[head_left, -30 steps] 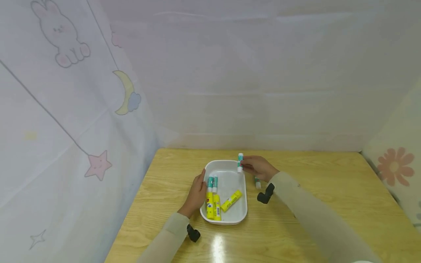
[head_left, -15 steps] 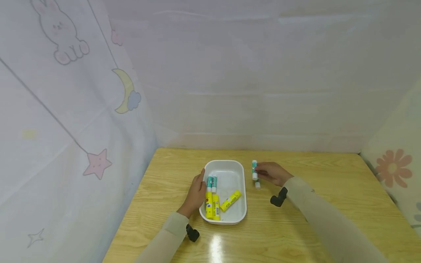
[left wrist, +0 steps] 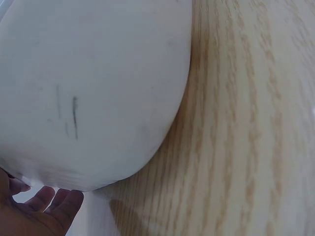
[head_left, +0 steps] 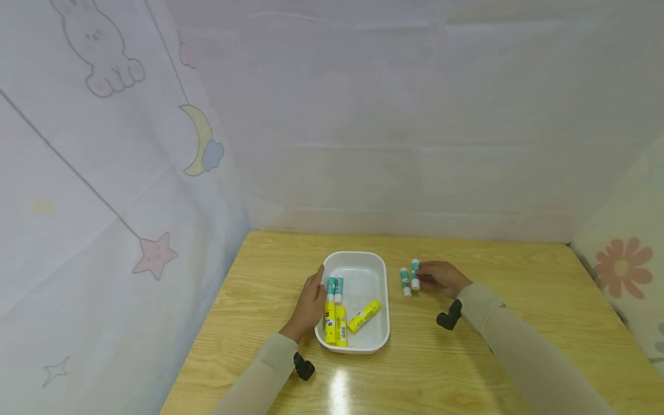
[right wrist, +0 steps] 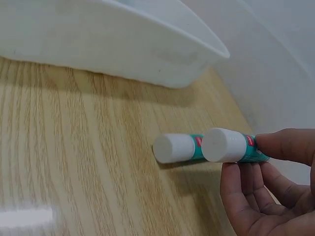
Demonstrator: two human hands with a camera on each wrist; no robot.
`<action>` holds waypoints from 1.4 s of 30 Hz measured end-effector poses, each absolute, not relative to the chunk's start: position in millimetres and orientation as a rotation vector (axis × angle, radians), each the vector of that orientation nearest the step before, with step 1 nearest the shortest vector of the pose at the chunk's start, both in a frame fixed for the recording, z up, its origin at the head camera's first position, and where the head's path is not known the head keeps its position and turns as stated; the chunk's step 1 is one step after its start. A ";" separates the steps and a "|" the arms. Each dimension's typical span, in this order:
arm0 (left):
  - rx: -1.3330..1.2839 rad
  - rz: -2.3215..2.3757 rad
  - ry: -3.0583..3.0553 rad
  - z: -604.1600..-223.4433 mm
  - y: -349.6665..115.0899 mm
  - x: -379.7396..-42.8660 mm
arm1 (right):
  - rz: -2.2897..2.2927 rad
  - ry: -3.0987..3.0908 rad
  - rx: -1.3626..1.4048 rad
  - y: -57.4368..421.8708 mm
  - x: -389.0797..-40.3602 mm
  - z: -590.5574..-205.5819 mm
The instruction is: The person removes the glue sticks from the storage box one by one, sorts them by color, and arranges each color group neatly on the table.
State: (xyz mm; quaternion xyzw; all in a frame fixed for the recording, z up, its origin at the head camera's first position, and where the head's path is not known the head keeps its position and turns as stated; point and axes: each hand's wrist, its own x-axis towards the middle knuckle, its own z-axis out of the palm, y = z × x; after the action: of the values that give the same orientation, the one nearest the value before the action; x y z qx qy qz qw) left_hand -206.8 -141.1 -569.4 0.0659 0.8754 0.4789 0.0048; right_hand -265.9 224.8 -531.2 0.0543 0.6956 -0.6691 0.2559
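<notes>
My right hand (head_left: 442, 276) pinches a teal-and-white glue stick (right wrist: 227, 145) between thumb and fingers, close over the table. Just left of it a second teal glue stick (head_left: 406, 282) lies on the wood, roughly parallel to the first. At the left side of a white plastic tray (head_left: 349, 261) my left hand (head_left: 309, 304) rests along the wall; in the left wrist view its fingertips (left wrist: 73, 200) touch the tray's outer edge. Inside the tray are two teal glue sticks (head_left: 339, 290) and several yellow glue sticks (head_left: 365, 316), one of them lying diagonally.
All of this is on a light wooden table (head_left: 519, 300). A pale curtain (head_left: 415, 144) hangs behind the far edge, and a printed one with a star (head_left: 155, 256) borders the left side. Each wrist carries a black camera mount (head_left: 449, 314).
My right hand has carried the teal glue stick from over the tray's right rim to the right, past the one lying on the table. My left hand has stayed at the tray.
</notes>
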 end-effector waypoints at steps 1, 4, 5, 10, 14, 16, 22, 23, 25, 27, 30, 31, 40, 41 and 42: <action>0.204 1.494 2.745 -569.3 -141.1 -207.0 | -1.811 1.896 0.157 225.2 -265.8 -532.3; 0.209 1.487 2.751 -568.3 -141.1 -207.5 | -1.796 1.908 0.165 226.1 -264.7 -535.9; 0.203 1.486 2.748 -567.8 -141.0 -207.6 | -1.794 1.911 0.181 226.0 -264.4 -537.3; 0.207 1.473 2.750 -566.7 -141.6 -208.0 | -1.753 1.933 0.188 225.0 -262.5 -542.6; 0.211 1.484 2.742 -566.2 -141.8 -208.6 | -1.743 1.962 0.176 224.1 -263.0 -546.3; 0.210 1.496 2.738 -566.4 -141.8 -208.8 | -1.731 1.982 0.165 223.7 -263.6 -547.5; 0.199 1.491 2.737 -568.3 -141.2 -209.1 | -1.723 2.003 0.182 220.9 -265.4 -550.4; 0.198 1.486 2.736 -568.5 -141.2 -209.1 | -1.724 2.007 0.194 220.1 -265.3 -550.6; 0.195 1.486 2.732 -568.3 -141.1 -209.1 | -1.720 2.013 0.195 218.7 -265.2 -551.2; 0.190 1.488 2.727 -568.1 -141.1 -209.1 | -1.721 2.017 0.197 217.2 -264.7 -551.2; 0.200 1.504 2.720 -566.9 -140.7 -208.4 | -1.697 2.052 0.186 215.2 -263.6 -550.4; 0.205 1.509 2.719 -566.8 -140.7 -208.1 | -1.685 2.066 0.188 214.7 -263.1 -549.8; 0.222 1.501 2.726 -571.5 -142.7 -207.7 | -1.591 2.161 0.190 213.3 -264.3 -553.2; 0.221 1.503 2.726 -571.5 -142.8 -207.9 | -1.595 2.164 0.188 213.1 -265.0 -554.0; 0.217 1.505 2.725 -571.3 -142.9 -208.1 | -1.596 2.168 0.183 213.0 -265.6 -554.6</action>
State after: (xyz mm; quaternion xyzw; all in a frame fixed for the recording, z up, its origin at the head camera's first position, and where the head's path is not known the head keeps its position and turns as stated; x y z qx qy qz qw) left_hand -208.1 -142.9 -571.3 0.0696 0.8733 0.4822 0.0106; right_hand -265.6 213.0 -554.6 0.0662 0.7837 -0.5772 0.2198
